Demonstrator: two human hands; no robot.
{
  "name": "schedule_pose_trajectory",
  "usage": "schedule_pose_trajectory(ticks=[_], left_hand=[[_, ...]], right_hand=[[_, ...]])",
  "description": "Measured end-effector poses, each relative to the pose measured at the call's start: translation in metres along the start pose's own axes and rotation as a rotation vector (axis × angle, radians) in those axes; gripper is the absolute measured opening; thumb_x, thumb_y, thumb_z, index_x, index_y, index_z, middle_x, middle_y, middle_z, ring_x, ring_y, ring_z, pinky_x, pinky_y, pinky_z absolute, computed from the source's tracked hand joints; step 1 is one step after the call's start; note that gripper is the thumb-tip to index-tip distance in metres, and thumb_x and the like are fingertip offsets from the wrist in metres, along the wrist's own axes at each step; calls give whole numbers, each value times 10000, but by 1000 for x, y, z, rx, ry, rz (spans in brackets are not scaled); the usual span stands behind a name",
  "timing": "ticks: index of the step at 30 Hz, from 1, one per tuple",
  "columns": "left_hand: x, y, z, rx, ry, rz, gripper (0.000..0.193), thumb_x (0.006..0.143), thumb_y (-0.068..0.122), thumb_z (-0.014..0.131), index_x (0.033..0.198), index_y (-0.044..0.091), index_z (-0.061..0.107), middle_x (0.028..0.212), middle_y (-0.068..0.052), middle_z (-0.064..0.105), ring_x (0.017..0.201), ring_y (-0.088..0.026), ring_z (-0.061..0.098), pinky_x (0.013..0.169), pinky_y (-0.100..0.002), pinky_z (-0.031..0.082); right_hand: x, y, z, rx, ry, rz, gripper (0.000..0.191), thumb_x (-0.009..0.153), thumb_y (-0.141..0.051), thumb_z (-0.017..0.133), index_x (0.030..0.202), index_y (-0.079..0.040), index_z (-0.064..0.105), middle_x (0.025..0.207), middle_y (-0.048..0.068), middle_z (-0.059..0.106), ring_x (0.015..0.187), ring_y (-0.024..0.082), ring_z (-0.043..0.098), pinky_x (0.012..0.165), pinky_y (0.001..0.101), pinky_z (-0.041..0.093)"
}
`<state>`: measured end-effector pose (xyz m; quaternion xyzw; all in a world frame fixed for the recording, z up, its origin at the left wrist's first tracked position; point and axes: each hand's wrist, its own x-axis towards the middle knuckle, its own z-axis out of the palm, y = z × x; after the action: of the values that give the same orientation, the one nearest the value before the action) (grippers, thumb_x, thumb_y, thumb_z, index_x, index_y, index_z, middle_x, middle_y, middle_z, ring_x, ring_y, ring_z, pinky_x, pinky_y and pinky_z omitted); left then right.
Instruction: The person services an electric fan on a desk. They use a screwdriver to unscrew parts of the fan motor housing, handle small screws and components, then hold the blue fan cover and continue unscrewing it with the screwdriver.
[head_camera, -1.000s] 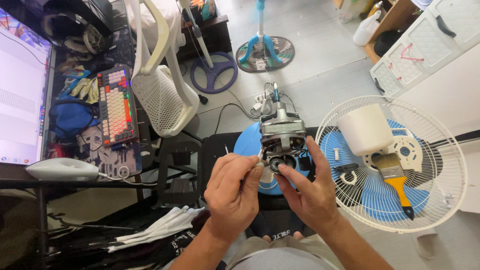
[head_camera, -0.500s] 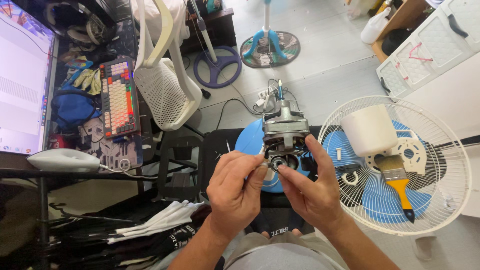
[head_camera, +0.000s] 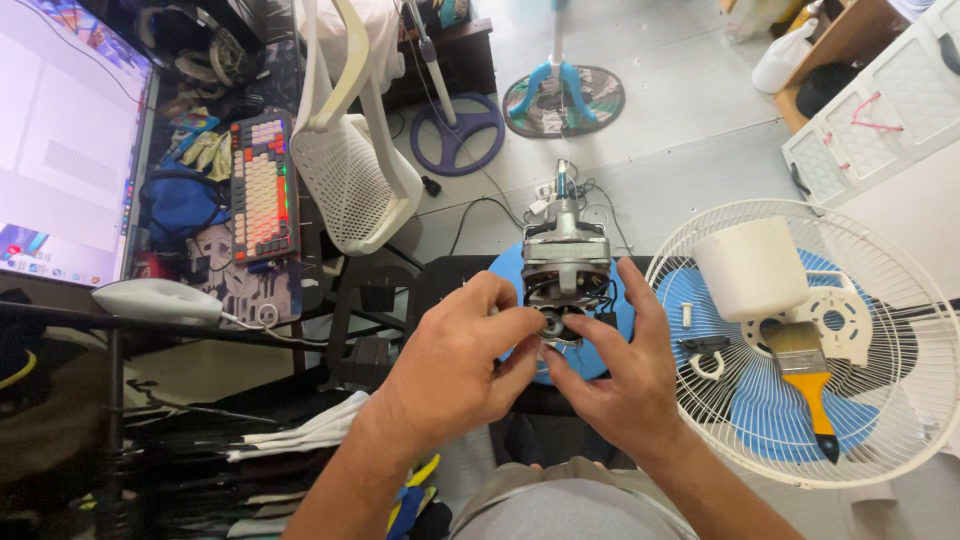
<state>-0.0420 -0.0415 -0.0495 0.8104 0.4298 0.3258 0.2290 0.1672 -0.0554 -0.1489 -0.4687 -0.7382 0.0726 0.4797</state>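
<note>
Above a cluttered grey workshop floor (head_camera: 700, 130), left hand (head_camera: 455, 365) and right hand (head_camera: 610, 375) pinching small parts at a bare metal fan motor (head_camera: 565, 265), mid-disassembly; steady fingertip work needed.

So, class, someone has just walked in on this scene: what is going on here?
A person is working on a fan motor with both bare hands. The left hand and right hand pinch at a small round part on its near end. The motor sits over a blue disc. To the right, a white fan grille holds a white cup and a yellow-handled paintbrush.
</note>
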Motion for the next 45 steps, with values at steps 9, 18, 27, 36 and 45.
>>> schedule_pose_trajectory(ticks=[9, 18, 27, 36, 45], left_hand=[[5, -3, -4, 273, -80, 174, 159, 833, 100, 822, 953, 91, 717, 1067, -115, 641, 885, -328, 656, 780, -448, 532], [8, -4, -4, 303, -73, 188, 208, 847, 117, 829, 1032, 86, 741, 1070, -96, 645, 877, -310, 672, 791, -436, 547], [11, -11, -6, 82, -97, -98, 403, 825, 213, 864, 1206, 109, 780, 1139, -154, 663, 946, -334, 735, 822, -421, 607], [20, -20, -5, 47, -161, -61, 397, 812, 217, 866, 1200, 150, 808, 1132, -159, 666, 1023, -357, 734, 886, -440, 605], [41, -11, -20, 172, -400, -134, 357, 781, 182, 845, 1137, 188, 812, 1076, -144, 667, 962, -365, 728, 843, -467, 580]], right_hand=[[7, 0, 2, 104, -66, 44, 460, 770, -188, 947, 1171, -57, 763, 1637, 342, 404, 1482, 465, 509, 1188, 511, 477], [14, 0, 0, 288, -134, 163, 469, 790, -153, 919, 1230, -74, 778, 1728, 310, 299, 1572, 446, 442, 1173, 476, 464], [12, 2, 5, 433, -119, 213, 419, 828, -106, 887, 1218, -77, 737, 1739, 301, 269, 1567, 401, 467, 1188, 453, 483], [4, 10, 11, 429, -98, 175, 338, 855, -66, 860, 1175, -95, 754, 1738, 293, 303, 1497, 404, 558, 1185, 460, 505], [1, 9, 14, 448, -85, 229, 369, 854, -62, 834, 1210, -67, 737, 1730, 279, 324, 1385, 353, 636, 1112, 431, 541]])
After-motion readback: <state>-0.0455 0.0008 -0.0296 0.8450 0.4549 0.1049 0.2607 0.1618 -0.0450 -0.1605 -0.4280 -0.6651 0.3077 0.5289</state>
